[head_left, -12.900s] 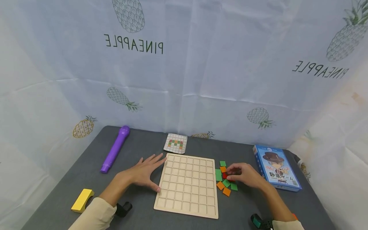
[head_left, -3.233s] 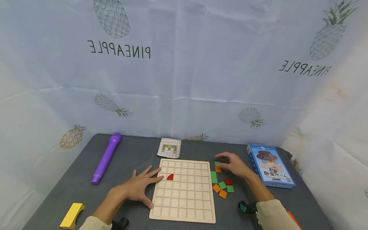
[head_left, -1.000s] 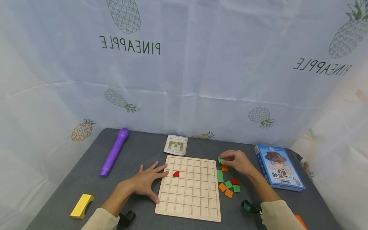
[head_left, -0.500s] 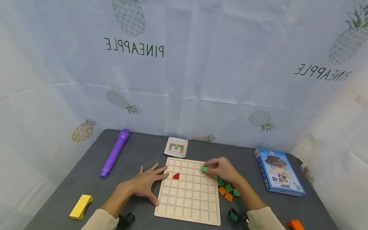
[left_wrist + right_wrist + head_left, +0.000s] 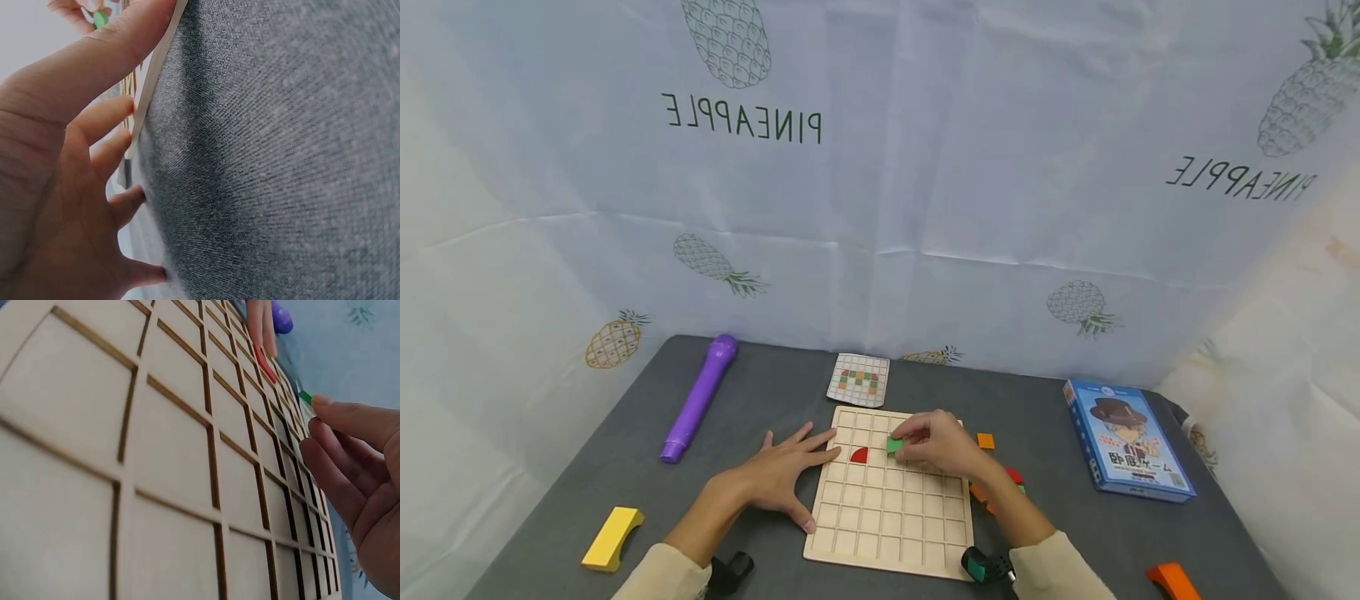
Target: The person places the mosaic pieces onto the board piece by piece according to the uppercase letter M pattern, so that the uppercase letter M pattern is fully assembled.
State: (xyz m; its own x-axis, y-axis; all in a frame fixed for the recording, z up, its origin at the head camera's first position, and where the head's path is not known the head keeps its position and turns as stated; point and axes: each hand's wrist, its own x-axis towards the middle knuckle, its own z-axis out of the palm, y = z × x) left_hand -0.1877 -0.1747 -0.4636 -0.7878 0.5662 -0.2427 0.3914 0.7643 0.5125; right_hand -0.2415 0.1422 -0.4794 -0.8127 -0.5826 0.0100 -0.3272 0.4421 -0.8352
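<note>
A pale wooden grid board (image 5: 887, 521) lies on the dark table. My left hand (image 5: 778, 477) is spread along its left side, with thumb and fingertips touching the edge. One red quarter-circle tile (image 5: 859, 455) sits in a cell near the upper left. Between thumb and fingers my right hand (image 5: 938, 442) pinches a green square tile (image 5: 893, 445). In the right wrist view that green tile (image 5: 305, 397) shows edge-on, just above the board. Behind the board lies a card (image 5: 858, 381) printed with a coloured grid pattern.
Right of the board, an orange tile (image 5: 985, 441) and several other tiles lie partly hidden by my right forearm. A blue box (image 5: 1127, 442) stands at the right, an orange arch block (image 5: 1174, 581) in front. A purple microphone (image 5: 700, 398) and yellow arch block (image 5: 613, 539) lie left.
My right hand has picked up the green tile from beside the board and carried it left over the grid. Earlier, the red tile came onto the board. My left hand stays put.
</note>
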